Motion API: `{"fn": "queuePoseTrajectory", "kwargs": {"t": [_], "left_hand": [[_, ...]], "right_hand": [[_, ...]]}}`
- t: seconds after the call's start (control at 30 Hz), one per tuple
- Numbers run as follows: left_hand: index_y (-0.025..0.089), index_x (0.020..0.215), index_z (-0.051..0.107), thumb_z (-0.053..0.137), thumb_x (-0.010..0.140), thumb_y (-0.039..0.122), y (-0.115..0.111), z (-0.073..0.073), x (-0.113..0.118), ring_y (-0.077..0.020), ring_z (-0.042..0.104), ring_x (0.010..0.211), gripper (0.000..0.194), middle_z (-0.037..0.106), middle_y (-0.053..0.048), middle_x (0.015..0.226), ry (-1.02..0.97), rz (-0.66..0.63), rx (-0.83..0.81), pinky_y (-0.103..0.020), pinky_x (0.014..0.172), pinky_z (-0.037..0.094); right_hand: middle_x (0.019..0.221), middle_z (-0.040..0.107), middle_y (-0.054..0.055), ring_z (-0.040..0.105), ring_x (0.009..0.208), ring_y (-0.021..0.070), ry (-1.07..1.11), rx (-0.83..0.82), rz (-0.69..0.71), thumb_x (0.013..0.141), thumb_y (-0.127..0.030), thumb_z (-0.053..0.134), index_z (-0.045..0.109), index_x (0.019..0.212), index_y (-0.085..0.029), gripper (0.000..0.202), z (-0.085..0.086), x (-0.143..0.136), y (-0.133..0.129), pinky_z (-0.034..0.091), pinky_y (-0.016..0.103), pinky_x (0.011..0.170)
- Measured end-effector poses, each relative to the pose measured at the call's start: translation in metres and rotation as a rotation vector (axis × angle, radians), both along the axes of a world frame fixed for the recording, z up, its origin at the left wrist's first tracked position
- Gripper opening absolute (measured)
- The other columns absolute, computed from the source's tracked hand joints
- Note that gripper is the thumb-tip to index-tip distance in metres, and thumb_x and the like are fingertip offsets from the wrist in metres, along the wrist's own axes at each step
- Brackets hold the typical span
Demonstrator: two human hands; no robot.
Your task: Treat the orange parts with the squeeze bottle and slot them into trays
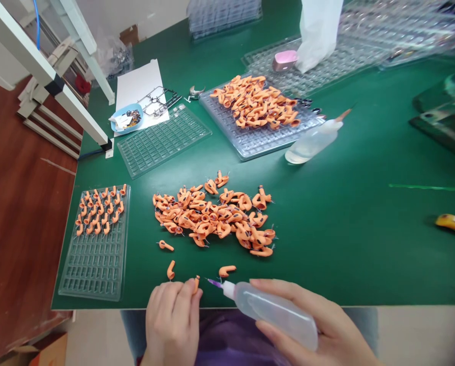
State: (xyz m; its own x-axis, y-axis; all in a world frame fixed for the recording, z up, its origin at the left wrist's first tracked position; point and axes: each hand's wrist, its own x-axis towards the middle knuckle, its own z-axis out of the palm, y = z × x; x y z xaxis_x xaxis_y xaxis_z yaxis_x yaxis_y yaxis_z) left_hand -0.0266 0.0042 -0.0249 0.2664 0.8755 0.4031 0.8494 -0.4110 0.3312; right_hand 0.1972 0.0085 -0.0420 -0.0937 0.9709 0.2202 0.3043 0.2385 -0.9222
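Between the fingertips of my left hand an orange earbud-like piece is pinched at the table's front edge. My right hand is wrapped round a translucent squeeze bottle, whose purple needle tip points left, a little to the right of the piece. Single orange pieces lie near my hands, one just above the needle and one above my left hand. Beyond them spreads a loose pile of orange pieces. A clear tray at the left holds several orange pieces in its upper rows.
Stacked trays carry another orange heap at the back. A second bottle stands beside them. Further off are a flat green-looking clear tray, a blue dish, a pink box and a white bag. A white-yellow tool lies right.
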Motion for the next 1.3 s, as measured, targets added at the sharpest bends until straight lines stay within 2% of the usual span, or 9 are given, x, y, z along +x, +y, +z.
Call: {"fn": "queuePoseTrajectory", "kwargs": {"t": [0.13,0.23,0.3,0.47,0.7,0.83,1.0,1.17,1.3], "left_hand": [[0.018,0.104,0.066,0.059,0.095,0.013,-0.003,0.004,0.004,-0.0144,0.064,0.075,0.012,0.068,-0.003,0.083,-0.202,-0.031,-0.101,-0.026,0.071,0.052],[0.021,0.101,0.067,0.059,0.096,0.022,-0.006,0.01,0.01,-0.0136,0.066,0.076,0.009,0.068,-0.002,0.084,-0.361,-0.066,-0.212,-0.023,0.069,0.053],[0.023,0.098,0.068,0.06,0.097,0.03,-0.006,0.014,0.013,-0.013,0.066,0.073,0.011,0.068,-0.001,0.081,-0.436,-0.075,-0.28,-0.021,0.067,0.052],[0.025,0.095,0.071,0.063,0.094,0.038,-0.006,0.02,0.017,-0.0118,0.065,0.069,0.015,0.068,0.0,0.078,-0.546,-0.092,-0.379,-0.019,0.064,0.052],[0.024,0.092,0.073,0.065,0.093,0.036,-0.006,0.019,0.016,-0.0125,0.065,0.066,0.014,0.068,-0.001,0.076,-0.541,-0.113,-0.413,-0.021,0.063,0.053],[0.023,0.095,0.071,0.059,0.097,0.035,-0.005,0.016,0.017,-0.0136,0.065,0.067,0.017,0.067,-0.002,0.076,-0.519,-0.152,-0.322,-0.023,0.061,0.052],[0.02,0.1,0.068,0.058,0.097,0.024,-0.004,0.019,0.019,-0.0151,0.063,0.071,0.011,0.067,-0.003,0.078,-0.382,-0.189,-0.146,-0.026,0.062,0.05],[0.018,0.103,0.067,0.058,0.097,0.018,-0.004,0.024,0.019,-0.0163,0.064,0.075,0.011,0.069,-0.005,0.082,-0.323,-0.207,-0.065,-0.03,0.068,0.051],[0.017,0.104,0.067,0.057,0.096,0.016,-0.004,0.023,0.018,-0.0163,0.064,0.076,0.012,0.07,-0.005,0.083,-0.305,-0.229,-0.04,-0.029,0.068,0.051]], "right_hand": [[0.106,0.077,0.002,0.075,0.086,0.0199,0.322,-0.408,-0.192,0.075,-0.035,0.084,0.072,0.115,-0.033,0.042,0.001,-0.008,-0.006,0.059,0.022,0.077],[0.093,0.078,0.001,0.074,0.078,0.0169,0.623,-0.643,-0.164,0.072,-0.043,0.089,0.068,0.121,-0.032,0.054,0.008,-0.022,-0.006,0.058,0.019,0.067],[0.086,0.079,-0.001,0.073,0.076,0.0147,0.768,-0.698,-0.132,0.07,-0.045,0.09,0.066,0.121,-0.034,0.057,0.014,-0.031,-0.004,0.056,0.018,0.065],[0.088,0.079,-0.004,0.073,0.077,0.0109,0.927,-0.733,-0.085,0.069,-0.041,0.092,0.066,0.115,-0.039,0.053,0.024,-0.037,-0.003,0.056,0.017,0.071],[0.082,0.078,-0.003,0.073,0.074,0.0112,0.958,-0.733,-0.043,0.072,-0.039,0.091,0.064,0.117,-0.037,0.053,0.019,-0.033,-0.006,0.056,0.019,0.07],[0.08,0.076,-0.002,0.071,0.073,0.0131,0.969,-0.713,-0.026,0.074,-0.038,0.09,0.062,0.119,-0.032,0.054,0.018,-0.034,-0.006,0.056,0.022,0.069],[0.079,0.075,-0.002,0.072,0.072,0.0147,0.932,-0.703,-0.029,0.074,-0.038,0.09,0.06,0.119,-0.031,0.054,0.019,-0.033,-0.005,0.057,0.025,0.071],[0.079,0.076,-0.003,0.071,0.072,0.012,0.964,-0.704,-0.018,0.074,-0.038,0.09,0.058,0.119,-0.035,0.055,0.019,-0.035,-0.006,0.055,0.021,0.07],[0.078,0.076,-0.004,0.071,0.071,0.011,0.972,-0.726,-0.042,0.072,-0.038,0.091,0.059,0.117,-0.034,0.056,0.02,-0.036,-0.007,0.055,0.018,0.069]]}}
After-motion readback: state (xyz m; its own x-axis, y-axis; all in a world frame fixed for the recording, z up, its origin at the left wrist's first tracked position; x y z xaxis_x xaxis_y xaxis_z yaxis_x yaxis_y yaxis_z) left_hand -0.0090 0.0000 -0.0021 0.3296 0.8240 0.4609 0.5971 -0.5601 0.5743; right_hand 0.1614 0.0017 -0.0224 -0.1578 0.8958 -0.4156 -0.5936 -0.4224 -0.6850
